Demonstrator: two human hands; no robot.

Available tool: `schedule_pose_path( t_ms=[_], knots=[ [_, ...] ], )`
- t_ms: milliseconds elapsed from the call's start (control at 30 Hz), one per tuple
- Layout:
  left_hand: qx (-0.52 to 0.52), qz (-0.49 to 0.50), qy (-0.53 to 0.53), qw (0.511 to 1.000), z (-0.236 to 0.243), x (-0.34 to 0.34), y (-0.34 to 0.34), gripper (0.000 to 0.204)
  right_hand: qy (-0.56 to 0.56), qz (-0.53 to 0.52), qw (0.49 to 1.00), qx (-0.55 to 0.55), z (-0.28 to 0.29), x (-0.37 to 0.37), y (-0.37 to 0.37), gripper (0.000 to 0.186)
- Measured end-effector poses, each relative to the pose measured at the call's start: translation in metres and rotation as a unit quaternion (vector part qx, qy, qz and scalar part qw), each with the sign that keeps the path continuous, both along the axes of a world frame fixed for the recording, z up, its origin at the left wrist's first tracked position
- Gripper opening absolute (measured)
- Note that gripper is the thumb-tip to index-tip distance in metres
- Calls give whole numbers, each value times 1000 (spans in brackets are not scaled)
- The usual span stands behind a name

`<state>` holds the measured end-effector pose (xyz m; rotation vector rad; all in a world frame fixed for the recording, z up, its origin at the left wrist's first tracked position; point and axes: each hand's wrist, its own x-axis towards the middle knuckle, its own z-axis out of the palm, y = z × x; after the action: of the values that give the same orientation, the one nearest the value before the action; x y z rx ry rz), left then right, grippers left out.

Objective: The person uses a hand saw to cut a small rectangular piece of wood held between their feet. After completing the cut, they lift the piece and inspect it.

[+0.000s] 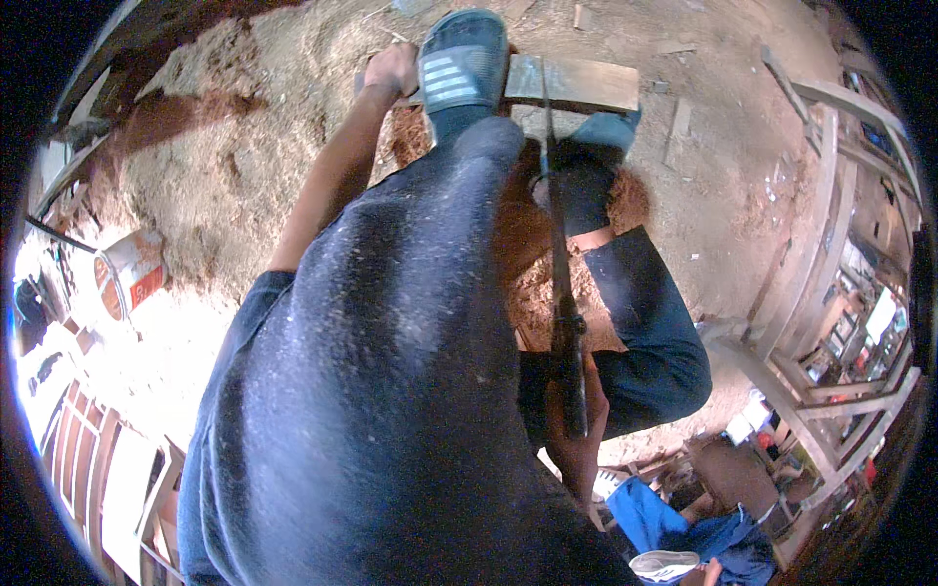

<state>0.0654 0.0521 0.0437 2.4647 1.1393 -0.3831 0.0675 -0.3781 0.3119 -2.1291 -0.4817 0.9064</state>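
My left hand (392,68) grips the left end of a short wooden board (591,83) near the top centre. My foot in a dark striped sandal (459,68) presses on that board, left of a long saw (555,234). The saw's blade crosses the board and runs down toward me between my legs. My right hand (575,400) is closed on its rear end, partly hidden behind it. My other foot (581,181) rests just below the board's right part, among reddish sawdust (630,200).
Wooden frames (821,166) line the right side. A white and red container (127,273) lies at the left, above stacked slatted wood (83,439). Another person's blue-clad leg and pale shoe (664,565) are at the lower right. Wood scraps (679,127) lie on the dirt floor.
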Motion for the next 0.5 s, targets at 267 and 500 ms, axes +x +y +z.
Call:
schedule_pose_path(
  t_ms=[267,500],
  knots=[
    [24,-22,-47,998,-42,5,23,32,-66,31,997,-4,-44,-6,-10,57],
    [-11,-79,-46,996,-64,13,45,38,16,-35,999,-10,-52,-7,-28,46]
  ],
)
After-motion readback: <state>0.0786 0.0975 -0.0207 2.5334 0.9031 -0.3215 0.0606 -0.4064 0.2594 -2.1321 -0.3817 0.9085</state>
